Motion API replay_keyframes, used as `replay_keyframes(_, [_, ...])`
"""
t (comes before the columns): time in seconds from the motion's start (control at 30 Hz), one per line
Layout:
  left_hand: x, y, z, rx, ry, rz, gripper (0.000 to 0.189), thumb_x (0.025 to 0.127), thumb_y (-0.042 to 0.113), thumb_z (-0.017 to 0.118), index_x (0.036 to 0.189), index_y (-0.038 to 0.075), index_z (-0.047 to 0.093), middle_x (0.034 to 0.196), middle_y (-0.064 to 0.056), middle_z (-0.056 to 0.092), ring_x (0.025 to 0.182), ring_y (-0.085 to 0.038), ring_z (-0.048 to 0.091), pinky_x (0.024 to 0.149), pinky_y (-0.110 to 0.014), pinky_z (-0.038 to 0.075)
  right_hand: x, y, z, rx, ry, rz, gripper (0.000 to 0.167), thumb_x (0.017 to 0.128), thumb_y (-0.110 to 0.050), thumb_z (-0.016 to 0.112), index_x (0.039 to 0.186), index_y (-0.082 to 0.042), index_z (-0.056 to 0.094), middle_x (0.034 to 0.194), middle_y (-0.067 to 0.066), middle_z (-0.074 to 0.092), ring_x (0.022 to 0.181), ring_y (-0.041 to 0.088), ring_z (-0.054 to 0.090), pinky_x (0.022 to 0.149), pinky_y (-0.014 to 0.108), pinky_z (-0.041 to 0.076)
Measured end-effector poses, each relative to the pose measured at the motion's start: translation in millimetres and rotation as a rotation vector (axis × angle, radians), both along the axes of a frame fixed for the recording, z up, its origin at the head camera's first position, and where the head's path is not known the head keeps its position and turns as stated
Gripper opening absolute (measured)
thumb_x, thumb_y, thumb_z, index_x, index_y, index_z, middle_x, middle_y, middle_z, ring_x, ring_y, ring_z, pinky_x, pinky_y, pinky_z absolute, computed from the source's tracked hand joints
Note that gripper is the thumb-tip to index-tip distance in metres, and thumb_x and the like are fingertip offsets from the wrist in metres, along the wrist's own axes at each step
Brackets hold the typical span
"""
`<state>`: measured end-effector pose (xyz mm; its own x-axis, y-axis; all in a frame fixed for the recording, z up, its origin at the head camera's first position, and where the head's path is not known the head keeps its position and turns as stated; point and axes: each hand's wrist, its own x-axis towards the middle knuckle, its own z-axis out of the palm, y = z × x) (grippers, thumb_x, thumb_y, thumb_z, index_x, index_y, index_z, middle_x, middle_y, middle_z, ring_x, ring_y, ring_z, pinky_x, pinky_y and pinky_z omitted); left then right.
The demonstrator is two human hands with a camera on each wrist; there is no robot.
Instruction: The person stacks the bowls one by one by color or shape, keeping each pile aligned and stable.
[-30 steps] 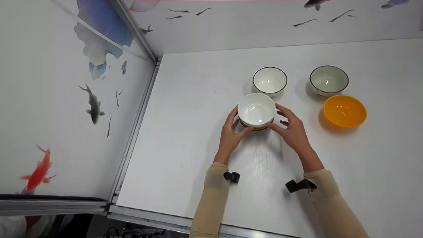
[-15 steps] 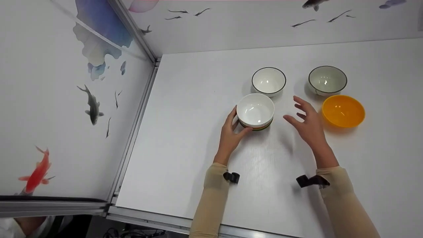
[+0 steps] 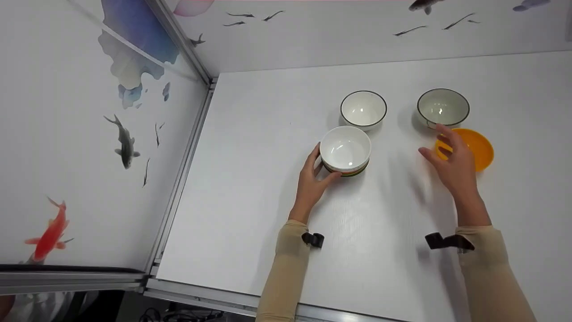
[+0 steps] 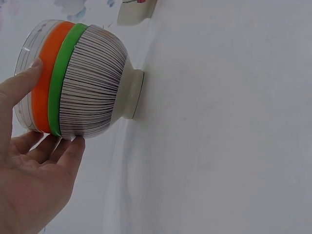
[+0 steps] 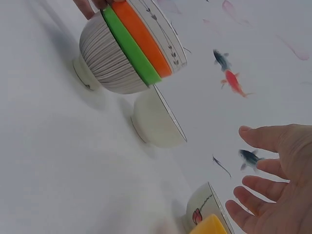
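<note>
A stack of nested bowls (image 3: pixel 345 150) stands on the table, a white one on top. In the left wrist view, orange and green rims (image 4: pixel 62 78) show above a striped bottom bowl (image 4: pixel 95 83). My left hand (image 3: pixel 311 185) grips the stack from its left side, thumb at the front and fingers beneath the rims. My right hand (image 3: pixel 458 172) holds nothing and hovers over the left part of an orange bowl (image 3: pixel 482 150), partly hiding it; whether they touch, I cannot tell. Its fingers are spread apart from the thumb in the right wrist view.
Behind the stack sits a dark-rimmed white bowl (image 3: pixel 364 109), very close to it. Another dark-rimmed bowl (image 3: pixel 443 108) with a floral mark is just behind the orange one. Printed panels stand along the table's (image 3: pixel 241 201) left and back sides.
My right hand has let go of the bowl stack and moved right to the orange bowl. The left hand keeps its grip, and the stack has stayed in place.
</note>
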<state>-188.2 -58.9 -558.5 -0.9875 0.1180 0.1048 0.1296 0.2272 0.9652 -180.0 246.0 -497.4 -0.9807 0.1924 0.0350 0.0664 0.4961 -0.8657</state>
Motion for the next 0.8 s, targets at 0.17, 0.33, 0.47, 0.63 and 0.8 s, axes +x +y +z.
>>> replay_keyframes(0.17, [0.1, 0.4, -0.1, 0.006, -0.010, 0.001, 0.092, 0.085, 0.023, 0.080, 0.158, 0.010, 0.025, 0.164, -0.006, 0.030, 0.152, -0.022, 0.029, 0.119, -0.029, 0.038, 2.7, 18, 0.2, 0.004, -0.029, -0.041, 0.066, 0.095, -0.025, 0.068, 0.152, -0.009, 0.038, 0.154, 0.017, 0.042, 0.140, 0.036, 0.043, 0.119, 0.045, 0.038])
replay_keyframes(0.33, [0.1, 0.7, -0.6, 0.012, -0.011, 0.003, 0.091, 0.085, 0.022, 0.080, 0.158, 0.010, 0.026, 0.164, -0.006, 0.031, 0.152, -0.022, 0.029, 0.119, -0.029, 0.037, 4.9, 34, -2.4, -0.006, -0.041, -0.112, 0.067, 0.095, -0.022, 0.068, 0.153, -0.009, 0.038, 0.156, 0.015, 0.041, 0.139, 0.032, 0.044, 0.119, 0.037, 0.038])
replay_keyframes(0.47, [0.1, 1.0, -0.8, 0.001, -0.011, 0.005, 0.091, 0.085, 0.023, 0.080, 0.158, 0.011, 0.026, 0.164, -0.006, 0.031, 0.152, -0.022, 0.029, 0.119, -0.028, 0.037, 8.6, 48, -5.3, -0.006, -0.073, -0.163, 0.066, 0.097, -0.026, 0.064, 0.155, -0.013, 0.036, 0.159, 0.012, 0.037, 0.144, 0.028, 0.040, 0.122, 0.035, 0.034])
replay_keyframes(0.63, [0.5, 0.3, -0.8, 0.002, -0.007, 0.007, 0.092, 0.084, 0.022, 0.081, 0.158, 0.011, 0.026, 0.164, -0.006, 0.031, 0.152, -0.021, 0.029, 0.118, -0.027, 0.038, 12.5, 64, -8.3, -0.010, -0.122, -0.208, 0.065, 0.099, -0.029, 0.061, 0.156, -0.019, 0.033, 0.163, 0.006, 0.032, 0.148, 0.024, 0.036, 0.123, 0.034, 0.031])
replay_keyframes(0.8, [0.6, 0.3, -0.9, 0.017, 0.005, -0.001, 0.090, 0.085, 0.021, 0.079, 0.158, 0.010, 0.026, 0.163, -0.006, 0.031, 0.152, -0.021, 0.029, 0.118, -0.027, 0.038, 18.2, 77, -12.5, 0.007, -0.137, -0.233, 0.066, 0.098, -0.031, 0.061, 0.156, -0.019, 0.032, 0.163, 0.005, 0.032, 0.148, 0.023, 0.036, 0.122, 0.034, 0.033])
